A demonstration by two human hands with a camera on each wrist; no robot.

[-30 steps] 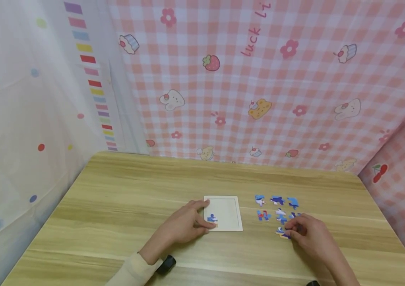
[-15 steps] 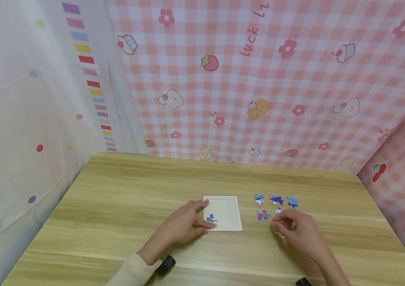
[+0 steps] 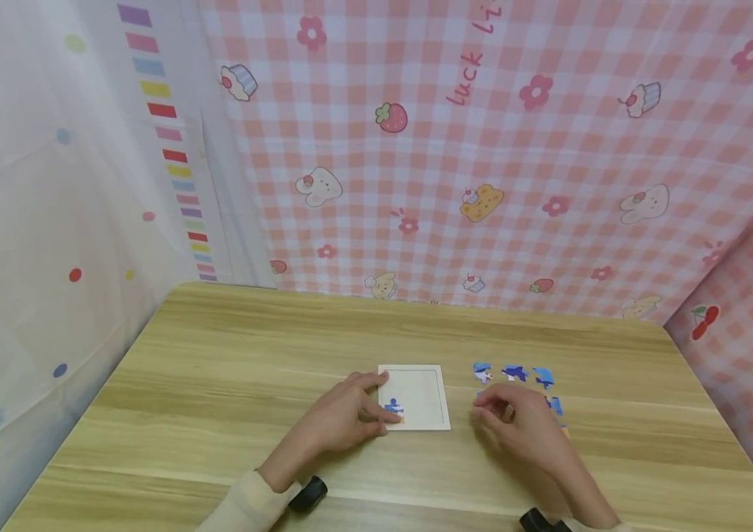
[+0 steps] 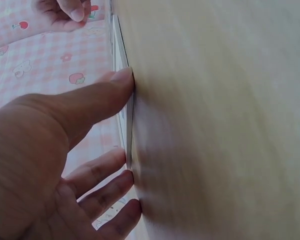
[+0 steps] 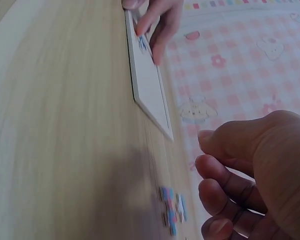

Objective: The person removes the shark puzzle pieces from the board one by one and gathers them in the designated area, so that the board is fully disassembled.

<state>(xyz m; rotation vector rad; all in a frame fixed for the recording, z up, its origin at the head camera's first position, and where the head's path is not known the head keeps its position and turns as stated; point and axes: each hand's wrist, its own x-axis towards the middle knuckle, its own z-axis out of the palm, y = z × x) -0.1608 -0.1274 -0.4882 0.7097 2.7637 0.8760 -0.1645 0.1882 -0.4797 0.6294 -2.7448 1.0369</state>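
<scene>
A white square puzzle board (image 3: pixel 424 399) lies flat on the table, with a blue puzzle piece (image 3: pixel 392 405) in its near left corner. My left hand (image 3: pixel 343 414) grips the board's left side. In the left wrist view the thumb (image 4: pixel 121 77) is against the board's edge, other fingertips along it. Over the loose pieces hovers my right hand (image 3: pixel 516 425), fingers loosely curled, thumb near the forefinger; I see no piece between them. Below it in the right wrist view lie red and blue puzzle pieces (image 5: pixel 171 210). The hand hides several others from the head view.
Behind the right hand stand out a pale blue piece (image 3: pixel 482 372), a dark blue piece (image 3: pixel 514 373) and another blue piece (image 3: pixel 544 377). The wooden table (image 3: pixel 270 332) ends at a pink checked cloth (image 3: pixel 349 148) at the back and a white cloth (image 3: pixel 50 222) at left.
My right hand has moved left across the loose pieces, closer to the board, uncovering pieces at the right and covering those in the middle. My left hand and the board stay put.
</scene>
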